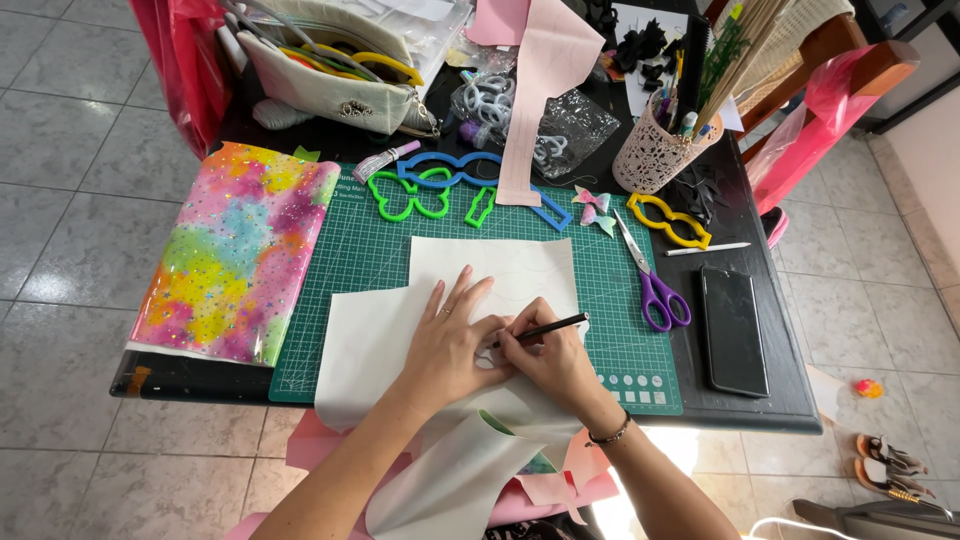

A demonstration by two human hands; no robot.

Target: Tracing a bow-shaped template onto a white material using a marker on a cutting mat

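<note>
Two hands meet over the white sheet [470,300] I am watching, which lies on the green cutting mat [380,250] and spills off the near table edge toward the body. My right hand [553,360] is closed in a writing grip on a black pencil [540,328], its tip hidden behind my left hand [452,345]. That left hand lies flat with its fingers spread, pressing the sheet down. I cannot make out what sits under the palm; possibly a small template, but the view is too poor to say.

Beyond the fingertips lie green [410,195] and blue [450,168] plastic templates, partly covered by a pale pink strip [535,90] whose upper end is cut off by the frame. Right of the right hand rest purple-handled scissors [650,285], a yellow template [668,220] and a black phone [733,330].

Far beyond the right hand, a pink lattice cup [650,155] holds pens and sticks. Beyond the left hand, an open pale pouch [330,85] holds what look like yellow handles.

Left of the left hand, a rainbow glitter sheet [235,255] overhangs the table's left edge. Bare mat lies just right of the right hand, before the scissors.
</note>
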